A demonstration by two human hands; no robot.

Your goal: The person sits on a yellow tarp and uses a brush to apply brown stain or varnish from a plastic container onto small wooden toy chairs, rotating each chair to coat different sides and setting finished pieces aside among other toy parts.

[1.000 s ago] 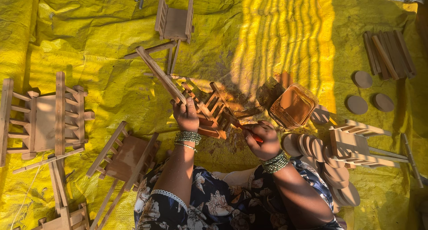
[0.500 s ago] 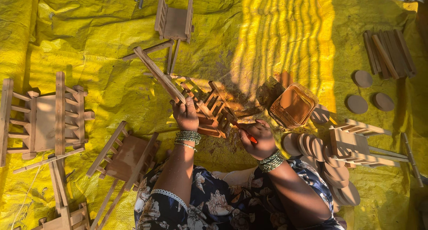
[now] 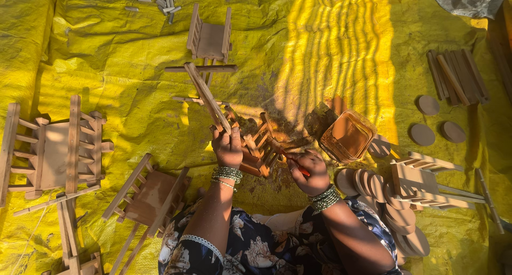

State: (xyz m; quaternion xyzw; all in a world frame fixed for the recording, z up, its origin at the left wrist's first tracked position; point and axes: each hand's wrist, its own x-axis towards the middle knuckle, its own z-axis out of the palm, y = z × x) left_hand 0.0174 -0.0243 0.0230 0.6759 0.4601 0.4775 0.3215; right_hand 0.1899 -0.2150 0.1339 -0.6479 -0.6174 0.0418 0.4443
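Observation:
My left hand [image 3: 228, 146] grips a small wooden cart frame [image 3: 257, 142] by its long wooden bar [image 3: 205, 95], holding it tilted above the yellow sheet [image 3: 133, 94]. My right hand [image 3: 308, 171] holds a thin red-handled brush [image 3: 296, 166] whose tip touches the frame's right side. The frame looks darker and reddish where it is coated. Both wrists wear green bangles. Just right of my right hand stands a square tub of brown stain [image 3: 346, 136].
Unpainted wooden cart frames lie at the left [image 3: 56, 150], lower left [image 3: 146, 195], top centre [image 3: 210, 39] and right [image 3: 424, 182]. Round wooden discs [image 3: 397, 211] are stacked at the right, with three more discs [image 3: 434, 123] and a bundle of sticks [image 3: 456, 78] farther right.
My right hand with the brush has shifted slightly left and down along the frame. My left hand keeps the frame in nearly the same place.

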